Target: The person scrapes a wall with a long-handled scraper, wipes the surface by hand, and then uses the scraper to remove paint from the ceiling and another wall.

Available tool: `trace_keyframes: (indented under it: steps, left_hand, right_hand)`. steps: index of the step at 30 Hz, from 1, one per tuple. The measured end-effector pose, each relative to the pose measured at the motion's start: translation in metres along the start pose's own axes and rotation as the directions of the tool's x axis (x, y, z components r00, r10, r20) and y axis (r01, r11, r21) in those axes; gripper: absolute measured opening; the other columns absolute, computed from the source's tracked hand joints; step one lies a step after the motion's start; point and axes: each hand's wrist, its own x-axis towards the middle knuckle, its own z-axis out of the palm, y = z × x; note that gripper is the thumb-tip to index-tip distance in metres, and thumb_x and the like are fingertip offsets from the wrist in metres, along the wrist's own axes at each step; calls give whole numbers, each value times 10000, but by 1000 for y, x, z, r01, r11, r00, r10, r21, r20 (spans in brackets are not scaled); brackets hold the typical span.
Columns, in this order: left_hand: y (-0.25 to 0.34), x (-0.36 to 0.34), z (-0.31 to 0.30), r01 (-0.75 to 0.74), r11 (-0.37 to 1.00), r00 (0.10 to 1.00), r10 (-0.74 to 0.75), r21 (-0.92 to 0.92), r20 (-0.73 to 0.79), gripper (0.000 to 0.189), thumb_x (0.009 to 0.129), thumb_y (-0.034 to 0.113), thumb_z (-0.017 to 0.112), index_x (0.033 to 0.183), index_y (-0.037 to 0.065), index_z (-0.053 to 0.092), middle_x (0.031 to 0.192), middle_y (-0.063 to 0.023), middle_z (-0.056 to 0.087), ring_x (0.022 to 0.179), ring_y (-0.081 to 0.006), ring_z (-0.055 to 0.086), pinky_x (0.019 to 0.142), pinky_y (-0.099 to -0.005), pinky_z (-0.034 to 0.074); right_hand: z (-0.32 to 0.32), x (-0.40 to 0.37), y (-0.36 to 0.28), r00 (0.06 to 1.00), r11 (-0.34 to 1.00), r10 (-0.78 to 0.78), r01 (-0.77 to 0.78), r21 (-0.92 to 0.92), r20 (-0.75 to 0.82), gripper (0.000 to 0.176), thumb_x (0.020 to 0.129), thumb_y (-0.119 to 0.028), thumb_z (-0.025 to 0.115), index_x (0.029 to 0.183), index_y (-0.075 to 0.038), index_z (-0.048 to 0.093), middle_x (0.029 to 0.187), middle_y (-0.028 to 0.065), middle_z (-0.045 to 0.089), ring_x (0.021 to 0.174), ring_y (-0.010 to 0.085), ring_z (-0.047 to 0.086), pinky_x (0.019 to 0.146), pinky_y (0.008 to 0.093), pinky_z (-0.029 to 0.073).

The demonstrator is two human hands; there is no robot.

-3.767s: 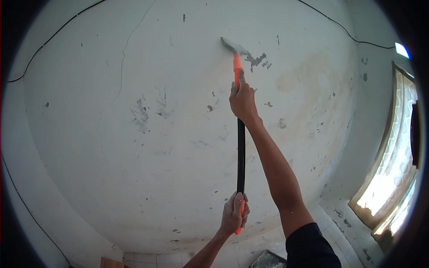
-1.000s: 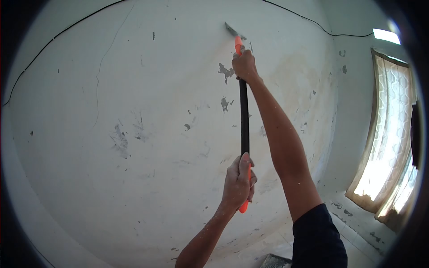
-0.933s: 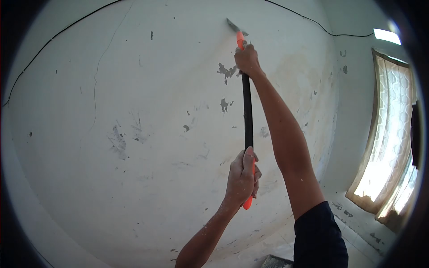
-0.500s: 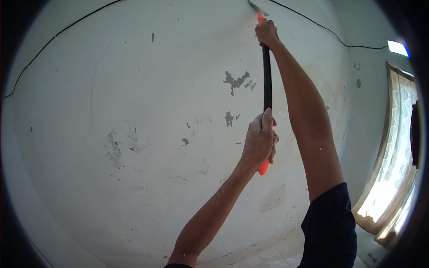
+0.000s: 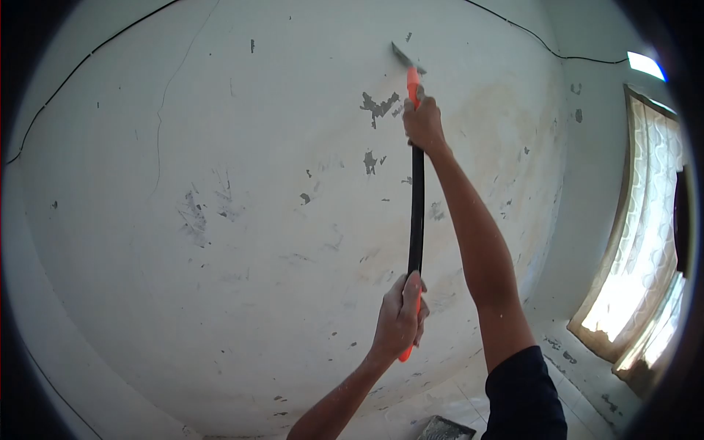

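Note:
A long-handled scraper [image 5: 417,213] with a black shaft and orange ends stands nearly upright in front of the wall. Its wide, thin metal blade [image 5: 403,56] is at the top, angled down to the right and apparently against the wall. High on the handle, just under the blade, my right hand [image 5: 424,125] is closed around it. My left hand [image 5: 400,315] grips the orange lower end, thumb up along the handle. Grey chipped patches [image 5: 378,108] lie just left of my right hand.
The pale wall [image 5: 242,293] has scuffs, chips and a thin crack. Black cables [image 5: 92,55] run along its top. A curtain [image 5: 623,257] hangs over a bright window at right. On the tiled floor below lies a dark tray [image 5: 446,428].
The scraper and both hands have come down and slightly left, with the blade now lower on the wall. The view has tilted down somewhat, bringing the tray into sight.

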Motion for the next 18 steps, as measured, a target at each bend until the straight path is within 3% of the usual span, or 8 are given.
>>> trace_keyframes:
  steps: [3, 10, 13, 15, 18]
  left_hand:
    - [-7, -4, 1, 30, 1000, 999, -29, -6, 14, 447, 1101, 464, 360, 954, 57, 473, 561, 9, 435, 327, -78, 385, 307, -253, 340]
    - [-4, 28, 29, 6, 1000, 999, -4, -30, 54, 437, 1107, 458, 340, 949, 64, 443, 567, 7, 430, 331, -81, 387, 309, -255, 352]
    - [-10, 46, 33, -5, 999, 998, 8, -54, 56, 389, 1115, 391, 360, 945, 53, 451, 553, 10, 430, 323, -74, 384, 303, -258, 348]
    - [-10, 60, 36, -22, 999, 998, 25, -44, 53, 388, 1115, 387, 359, 941, 52, 450, 548, 13, 424, 321, -72, 379, 301, -257, 343]
    - [-4, 76, 37, -57, 998, 997, 57, -14, 60, 408, 1113, 411, 342, 938, 56, 443, 547, 11, 422, 323, -77, 381, 304, -254, 345]
  right_hand:
    - [-4, -15, -6, 998, 998, 57, -56, -27, 36, 519, 1015, -172, 483, 1405, 158, 392, 716, 158, 634, 499, 240, 636, 429, 373, 546]
    - [-18, 16, -1, 1000, 998, 10, -9, -67, 19, 552, 1017, -187, 495, 1433, 158, 384, 737, 142, 634, 497, 219, 618, 437, 354, 546]
    - [-21, 30, 1, 1000, 998, 4, -4, -55, -2, 605, 1018, -226, 529, 1505, 94, 366, 668, 74, 578, 482, 156, 563, 398, 329, 511]
    - [-26, 38, 0, 998, 998, 4, 1, -68, 67, 626, 1013, -190, 496, 1509, 136, 300, 791, 158, 641, 535, 210, 628, 453, 348, 549]
    - [-26, 54, -1, 999, 998, -30, 31, -50, 20, 629, 1007, -186, 496, 1505, 145, 299, 754, 153, 635, 516, 216, 623, 457, 352, 553]
